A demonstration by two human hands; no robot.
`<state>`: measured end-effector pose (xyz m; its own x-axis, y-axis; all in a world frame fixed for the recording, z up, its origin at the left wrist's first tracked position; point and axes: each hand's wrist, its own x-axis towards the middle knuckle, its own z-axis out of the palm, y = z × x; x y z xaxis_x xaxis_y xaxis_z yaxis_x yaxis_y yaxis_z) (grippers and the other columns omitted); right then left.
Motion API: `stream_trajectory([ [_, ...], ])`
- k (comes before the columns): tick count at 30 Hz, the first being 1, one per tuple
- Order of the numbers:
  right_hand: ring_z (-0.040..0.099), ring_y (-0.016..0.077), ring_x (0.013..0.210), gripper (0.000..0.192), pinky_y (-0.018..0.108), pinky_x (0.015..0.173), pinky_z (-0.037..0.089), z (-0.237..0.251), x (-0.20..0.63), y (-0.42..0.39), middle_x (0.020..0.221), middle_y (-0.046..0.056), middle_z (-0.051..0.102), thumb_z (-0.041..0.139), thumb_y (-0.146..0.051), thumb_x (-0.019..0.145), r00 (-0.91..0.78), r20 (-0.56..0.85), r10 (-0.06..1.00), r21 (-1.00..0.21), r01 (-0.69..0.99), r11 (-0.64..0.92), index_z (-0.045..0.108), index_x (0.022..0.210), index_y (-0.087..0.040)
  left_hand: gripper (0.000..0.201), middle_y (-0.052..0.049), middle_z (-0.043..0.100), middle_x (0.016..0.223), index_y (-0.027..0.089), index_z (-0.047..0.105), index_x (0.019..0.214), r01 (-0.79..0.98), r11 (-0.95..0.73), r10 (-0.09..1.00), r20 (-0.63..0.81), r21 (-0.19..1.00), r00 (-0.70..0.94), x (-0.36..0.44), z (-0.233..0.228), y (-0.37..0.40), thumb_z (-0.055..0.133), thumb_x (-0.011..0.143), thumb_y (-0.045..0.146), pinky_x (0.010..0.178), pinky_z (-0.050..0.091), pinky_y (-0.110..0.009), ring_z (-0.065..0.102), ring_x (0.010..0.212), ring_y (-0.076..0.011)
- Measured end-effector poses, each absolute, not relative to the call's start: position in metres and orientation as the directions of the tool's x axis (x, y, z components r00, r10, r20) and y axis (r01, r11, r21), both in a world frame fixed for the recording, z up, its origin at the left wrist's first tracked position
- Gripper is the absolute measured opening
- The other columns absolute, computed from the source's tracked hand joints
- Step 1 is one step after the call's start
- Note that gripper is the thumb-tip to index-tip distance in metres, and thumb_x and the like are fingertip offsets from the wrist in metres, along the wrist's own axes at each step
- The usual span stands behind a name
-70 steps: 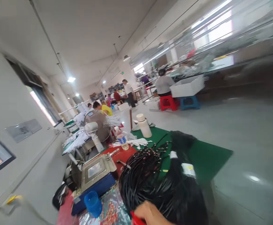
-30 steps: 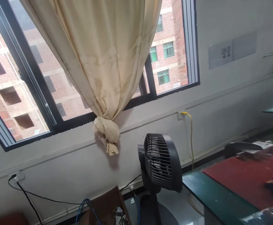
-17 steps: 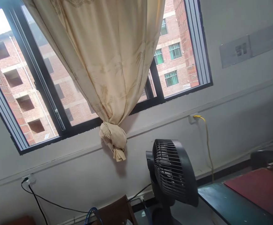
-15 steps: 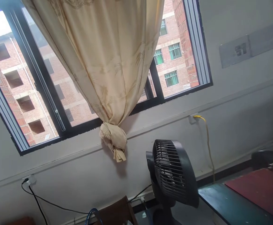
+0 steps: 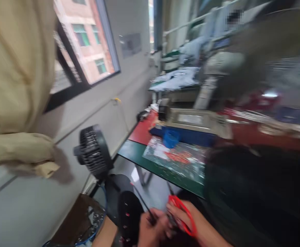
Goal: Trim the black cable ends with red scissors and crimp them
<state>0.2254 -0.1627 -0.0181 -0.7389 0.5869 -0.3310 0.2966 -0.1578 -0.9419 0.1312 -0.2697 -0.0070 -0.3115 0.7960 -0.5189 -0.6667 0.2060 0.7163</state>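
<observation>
A knotted cream curtain [image 5: 18, 151] hangs at nine o'clock, a black fan [image 5: 94, 152] beside it. At six o'clock the left hand [image 5: 150, 230], fingers pinching a thin black wire [image 5: 144, 204], meets the right hand [image 5: 191, 223], its fingers closed through red-handled scissors [image 5: 182, 214]. A green counter [image 5: 139, 158] at twelve o'clock carries a blue cup [image 5: 170, 138]; black cable bundle [image 5: 258, 192] at three o'clock, blurred.

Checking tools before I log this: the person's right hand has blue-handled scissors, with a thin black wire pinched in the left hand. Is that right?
Not quite: the scissors in the right hand have red handles, not blue. The head view shows this. The left hand does pinch a thin black wire.
</observation>
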Motion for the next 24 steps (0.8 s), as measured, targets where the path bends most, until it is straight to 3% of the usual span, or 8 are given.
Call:
stream_trajectory([
  [2,0.053,0.0151,0.061,0.043,0.026,0.056,0.041,-0.009,0.233,-0.152,0.063,0.001,0.054,0.046,-0.056,0.078,-0.77,-0.246,0.589,-0.957,0.288,-0.023,0.057,0.072,-0.016,0.027,0.005,0.051,0.043,0.015,0.059,0.067,-0.592,0.224,0.713,-0.545,0.774,-0.441,0.126,-0.006,-0.26,0.064,0.057,0.04,0.05,0.035,-0.022,0.039,0.044,-0.0021],
  [5,0.051,0.0148,0.071,0.034,0.025,0.065,0.039,0.009,0.24,-0.139,0.078,0.003,0.057,0.046,-0.047,0.08,-0.798,-0.116,0.591,-0.892,0.346,0.292,0.059,0.08,-0.016,0.035,0.005,0.055,0.048,0.016,0.062,0.075,-0.574,0.254,0.64,-0.58,0.778,-0.504,0.119,0.001,-0.252,0.068,0.051,0.041,0.05,0.033,-0.022,0.042,0.046,-0.0024],
  [8,0.048,0.0137,0.07,0.027,0.022,0.063,0.035,0.016,0.247,-0.141,0.079,0.003,0.057,0.05,-0.043,0.078,-0.842,-0.168,0.512,-0.782,0.43,0.451,0.058,0.077,-0.017,0.038,0.005,0.057,0.052,0.017,0.062,0.081,-0.574,0.254,0.621,-0.586,0.779,-0.521,0.116,0.005,-0.251,0.068,0.051,0.041,0.051,0.033,-0.02,0.043,0.047,-0.0016],
  [12,0.044,0.0117,0.061,0.035,0.021,0.056,0.029,0.008,0.252,-0.151,0.071,0.001,0.054,0.049,-0.051,0.077,-0.873,-0.229,0.431,-0.726,0.448,0.522,0.055,0.07,-0.017,0.031,0.007,0.052,0.047,0.016,0.06,0.076,-0.511,0.276,0.636,-0.553,0.814,-0.538,0.117,0.001,-0.249,0.065,0.056,0.038,0.046,0.027,-0.018,0.039,0.044,-0.0004],
  [17,0.04,0.01,0.057,0.042,0.02,0.052,0.024,0.002,0.252,-0.149,0.064,-0.001,0.051,0.048,-0.056,0.077,-0.877,-0.242,0.416,-0.728,0.447,0.519,0.054,0.063,-0.017,0.031,0.009,0.044,0.044,0.014,0.058,0.074,-0.421,0.361,0.66,-0.547,0.832,-0.515,0.118,0.005,-0.246,0.062,0.059,0.04,0.044,0.023,-0.019,0.03,0.044,0.0003],
  [24,0.024,0.0065,0.048,0.053,0.022,0.048,0.017,-0.006,0.254,-0.142,0.05,-0.004,0.038,0.047,-0.063,0.074,-0.873,-0.243,0.424,-0.724,0.454,0.52,0.057,0.055,-0.015,0.032,0.006,0.056,0.049,0.014,0.061,0.071,-0.308,0.448,0.651,-0.543,0.839,-0.53,0.114,0.01,-0.243,0.064,0.055,0.042,0.05,0.033,-0.021,0.039,0.047,-0.0032],
])
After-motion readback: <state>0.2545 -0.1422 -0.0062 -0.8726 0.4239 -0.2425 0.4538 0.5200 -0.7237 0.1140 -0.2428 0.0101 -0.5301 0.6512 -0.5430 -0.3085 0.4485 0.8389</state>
